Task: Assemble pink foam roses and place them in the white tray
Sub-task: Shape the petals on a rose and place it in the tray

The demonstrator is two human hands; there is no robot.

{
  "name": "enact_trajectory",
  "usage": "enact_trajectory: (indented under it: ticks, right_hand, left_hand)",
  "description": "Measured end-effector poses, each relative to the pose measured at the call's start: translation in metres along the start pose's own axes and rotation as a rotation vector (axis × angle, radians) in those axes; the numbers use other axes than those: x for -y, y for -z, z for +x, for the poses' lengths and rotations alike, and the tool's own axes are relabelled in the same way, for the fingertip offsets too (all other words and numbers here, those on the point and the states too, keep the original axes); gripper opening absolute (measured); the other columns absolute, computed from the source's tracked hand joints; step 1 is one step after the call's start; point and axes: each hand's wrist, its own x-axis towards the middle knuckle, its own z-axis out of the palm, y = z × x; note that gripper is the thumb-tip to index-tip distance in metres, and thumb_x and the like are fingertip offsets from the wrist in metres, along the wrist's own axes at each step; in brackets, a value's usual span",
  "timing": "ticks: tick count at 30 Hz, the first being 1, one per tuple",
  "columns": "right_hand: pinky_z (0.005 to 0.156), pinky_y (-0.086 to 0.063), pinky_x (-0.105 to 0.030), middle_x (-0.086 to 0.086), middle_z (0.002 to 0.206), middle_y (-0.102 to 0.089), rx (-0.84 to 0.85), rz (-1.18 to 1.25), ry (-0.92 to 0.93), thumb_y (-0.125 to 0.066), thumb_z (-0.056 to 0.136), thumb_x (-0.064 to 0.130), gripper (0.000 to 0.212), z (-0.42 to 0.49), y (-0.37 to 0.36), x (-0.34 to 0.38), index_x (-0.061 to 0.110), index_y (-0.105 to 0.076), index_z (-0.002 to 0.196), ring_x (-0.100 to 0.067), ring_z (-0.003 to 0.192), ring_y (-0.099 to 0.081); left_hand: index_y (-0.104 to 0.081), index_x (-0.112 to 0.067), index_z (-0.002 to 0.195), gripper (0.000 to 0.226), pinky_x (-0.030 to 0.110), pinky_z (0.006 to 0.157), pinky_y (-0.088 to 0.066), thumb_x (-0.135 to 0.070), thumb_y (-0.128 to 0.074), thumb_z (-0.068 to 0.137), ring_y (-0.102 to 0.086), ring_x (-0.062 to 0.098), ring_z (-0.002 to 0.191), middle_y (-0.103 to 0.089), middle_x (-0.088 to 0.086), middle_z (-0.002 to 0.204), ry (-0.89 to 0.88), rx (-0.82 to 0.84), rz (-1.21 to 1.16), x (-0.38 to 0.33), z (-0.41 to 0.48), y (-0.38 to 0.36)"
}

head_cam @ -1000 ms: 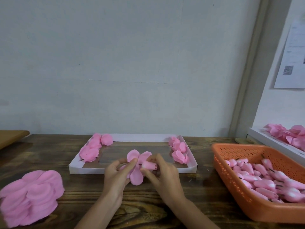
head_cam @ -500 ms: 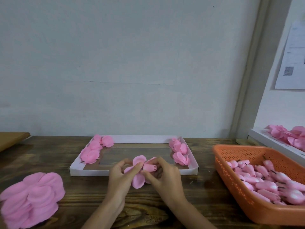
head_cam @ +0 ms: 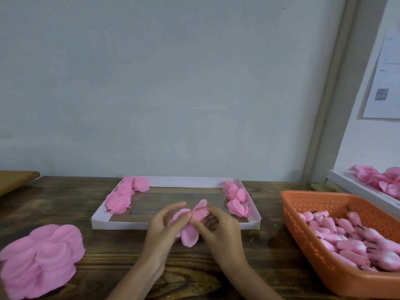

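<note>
Both hands together; left hand (head_cam: 166, 228) and right hand (head_cam: 218, 229) pinch rose (head_cam: 190, 224); bud lies crosswise, tip pointing left.

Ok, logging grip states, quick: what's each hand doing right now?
Left hand: pinching the foam rose.
Right hand: pinching the same rose.

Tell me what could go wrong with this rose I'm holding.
Pinched only by the left hand and right hand, the half-built pink foam rose may unwrap if either grip loosens. Its lower petal hangs free and could snag the near wall of the white cardboard tray going in.
</note>
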Motion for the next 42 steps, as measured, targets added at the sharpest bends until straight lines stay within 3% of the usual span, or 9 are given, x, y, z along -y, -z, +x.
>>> enact_trajectory:
  ticks: [6, 9, 13, 18, 21, 25, 30, 36, 42]
  right_hand:
    - [0.077, -0.058, -0.042, 0.007, 0.090, -0.076, 0.127, 0.017, -0.017, -0.064, 0.103, 0.032, 0.017, 0.003, 0.005, 0.005, 0.019, -0.075, 0.105, -0.012, 0.085, -0.071]
    - [0.076, -0.062, -0.042, 0.004, 0.087, -0.078, 0.120, 0.174, -0.110, -0.076, 0.095, 0.026, 0.009, 0.005, 0.009, 0.006, 0.020, -0.073, 0.101, -0.014, 0.082, -0.074]
    - [0.067, -0.058, -0.033, -0.002, 0.079, -0.074, 0.035, 0.215, -0.090, -0.090, 0.079, 0.032, 0.022, 0.009, 0.014, 0.003, 0.020, -0.073, 0.087, -0.018, 0.072, -0.068]
    - [0.071, -0.058, -0.024, 0.013, 0.106, -0.073, 0.037, 0.333, -0.138, -0.087, 0.071, 0.048, 0.044, 0.012, 0.014, 0.000, 0.032, -0.067, 0.107, -0.006, 0.095, -0.072]
    - [0.074, -0.058, -0.025, 0.010, 0.098, -0.079, 0.142, 0.338, -0.102, -0.078, 0.086, 0.042, 0.016, 0.011, 0.012, 0.002, 0.033, -0.078, 0.100, -0.010, 0.094, -0.075]
    - [0.079, -0.062, -0.031, 0.005, 0.097, -0.081, 0.170, 0.372, -0.092, -0.080, 0.090, 0.037, 0.018, 0.007, 0.009, 0.003, 0.026, -0.081, 0.104, -0.016, 0.094, -0.077]
    - [0.080, -0.063, -0.035, 0.002, 0.098, -0.081, 0.132, 0.411, -0.120, -0.083, 0.089, 0.024, 0.016, 0.007, 0.008, -0.001, 0.022, -0.081, 0.105, -0.018, 0.094, -0.076]
    - [0.083, -0.061, -0.026, 0.005, 0.103, -0.080, 0.146, 0.390, -0.096, -0.082, 0.089, 0.018, 0.017, 0.010, 0.014, -0.006, 0.022, -0.079, 0.106, -0.013, 0.100, -0.076]
    - [0.090, -0.062, -0.039, 0.010, 0.114, -0.076, 0.258, 0.276, -0.044, -0.083, 0.086, 0.032, 0.022, 0.008, 0.012, -0.007, 0.025, -0.079, 0.106, -0.014, 0.111, -0.071]
  left_hand:
    - [-0.078, -0.022, 0.122, 0.042, 0.050, 0.102, -0.056, -0.033, -0.085, 0.082, -0.070, 0.024, 0.119, -0.076, 0.004, 0.124, 0.019, 0.186, 0.001, -0.008, -0.001, 0.002]
    - [-0.082, -0.024, 0.112, 0.038, 0.048, 0.095, -0.060, -0.038, -0.088, 0.078, -0.072, 0.027, 0.114, -0.078, 0.006, 0.117, 0.006, 0.173, 0.053, -0.010, 0.000, 0.004]
    - [-0.081, -0.021, 0.114, 0.043, 0.034, 0.082, -0.062, -0.047, -0.084, 0.080, -0.074, 0.026, 0.108, -0.078, 0.013, 0.113, 0.050, 0.264, 0.017, -0.011, -0.002, 0.005]
    - [-0.077, -0.002, 0.104, 0.042, 0.037, 0.088, -0.060, -0.043, -0.074, 0.095, -0.075, 0.033, 0.096, -0.073, 0.020, 0.074, 0.017, 0.346, -0.006, -0.016, -0.006, 0.004]
    - [-0.074, -0.015, 0.117, 0.042, 0.046, 0.086, -0.061, -0.038, -0.085, 0.084, -0.075, 0.033, 0.105, -0.078, 0.017, 0.104, 0.056, 0.252, -0.045, -0.018, -0.010, 0.000]
    - [-0.066, -0.013, 0.122, 0.042, 0.056, 0.092, -0.058, -0.019, -0.085, 0.084, -0.072, 0.037, 0.110, -0.073, 0.019, 0.121, 0.129, 0.097, -0.078, -0.013, -0.008, -0.002]
    - [-0.068, -0.013, 0.123, 0.049, 0.040, 0.071, -0.065, -0.015, -0.082, 0.077, -0.074, 0.039, 0.105, -0.072, 0.022, 0.117, 0.137, 0.037, -0.155, -0.011, -0.005, -0.003]
    - [-0.076, -0.002, 0.113, 0.026, 0.045, 0.085, -0.064, -0.017, -0.076, 0.091, -0.076, 0.033, 0.103, -0.078, 0.019, 0.109, 0.137, 0.015, -0.113, 0.000, -0.002, 0.004]
    - [-0.083, -0.017, 0.089, 0.009, 0.042, 0.085, -0.062, -0.024, -0.083, 0.083, -0.075, 0.026, 0.094, -0.080, 0.007, 0.093, 0.014, -0.098, 0.023, -0.002, -0.001, 0.004]
